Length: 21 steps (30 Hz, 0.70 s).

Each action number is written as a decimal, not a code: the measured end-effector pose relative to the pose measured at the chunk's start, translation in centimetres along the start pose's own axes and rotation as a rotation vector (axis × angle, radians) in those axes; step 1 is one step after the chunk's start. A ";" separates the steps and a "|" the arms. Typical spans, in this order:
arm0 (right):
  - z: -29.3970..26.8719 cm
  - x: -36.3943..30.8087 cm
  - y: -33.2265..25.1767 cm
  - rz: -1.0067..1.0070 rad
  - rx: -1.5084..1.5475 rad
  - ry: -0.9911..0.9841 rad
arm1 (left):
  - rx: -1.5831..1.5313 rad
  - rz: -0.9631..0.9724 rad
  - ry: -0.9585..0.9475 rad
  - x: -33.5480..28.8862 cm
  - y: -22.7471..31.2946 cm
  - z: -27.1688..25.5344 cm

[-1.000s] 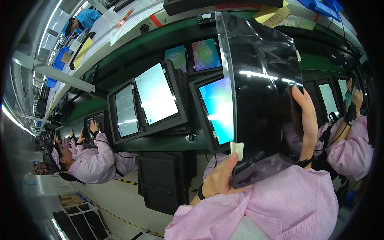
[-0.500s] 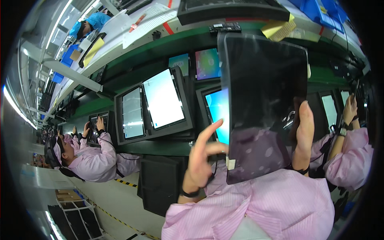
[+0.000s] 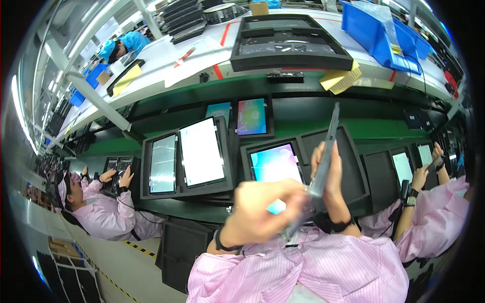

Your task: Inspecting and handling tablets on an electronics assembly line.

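Observation:
My right hand holds a tablet turned edge-on, with the thumb on one side and fingers on the other. Its thin grey edge faces me, so the screen is hidden. At the tablet's lower end is my left hand, blurred, its fingers curled closed. Something pale and see-through hangs just below those fingers, too smeared to name. Behind the hands lies a black foam tray. Its left recess carries a tablet with a lit blue and pink screen; the right recess is bare.
On the left stands another black tray with two tablets. Farther back lie two lit tablets. A shelf above bears a black tray and blue bins. Co-workers in pink sit at left and right.
The tablet has swung from facing me broadside to edge-on and dropped lower. My left hand has gone from spread fingers beside it to curled fingers at its lower end.

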State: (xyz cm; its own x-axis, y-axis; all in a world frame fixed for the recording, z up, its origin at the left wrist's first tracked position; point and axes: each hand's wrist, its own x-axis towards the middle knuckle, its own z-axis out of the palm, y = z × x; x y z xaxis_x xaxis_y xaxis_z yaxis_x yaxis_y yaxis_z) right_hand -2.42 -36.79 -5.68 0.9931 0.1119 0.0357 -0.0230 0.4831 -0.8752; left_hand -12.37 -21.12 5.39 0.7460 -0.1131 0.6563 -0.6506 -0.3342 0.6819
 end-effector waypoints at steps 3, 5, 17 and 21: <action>0.5 3.0 1.2 0.160 0.443 -0.542 | -0.212 -0.124 -0.092 -0.1 -0.2 3.6; 0.9 3.8 1.5 0.301 0.573 -0.783 | -0.313 -0.356 0.077 -0.5 -1.5 4.6; 3.4 2.5 1.0 0.079 0.945 -1.051 | -0.395 -0.479 0.526 -4.8 -4.1 3.8; 5.3 3.7 0.4 0.003 1.100 -1.092 | -0.463 -0.487 0.412 -2.9 -4.4 2.5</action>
State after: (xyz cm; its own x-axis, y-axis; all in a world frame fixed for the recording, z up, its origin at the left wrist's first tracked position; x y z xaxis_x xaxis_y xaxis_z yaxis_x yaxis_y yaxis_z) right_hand 0.67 -31.58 -3.34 0.4405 0.4346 0.7855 -0.5813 0.8049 -0.1194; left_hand -11.33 -21.69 -0.36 0.9084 0.3319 0.2541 -0.3245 0.1769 0.9292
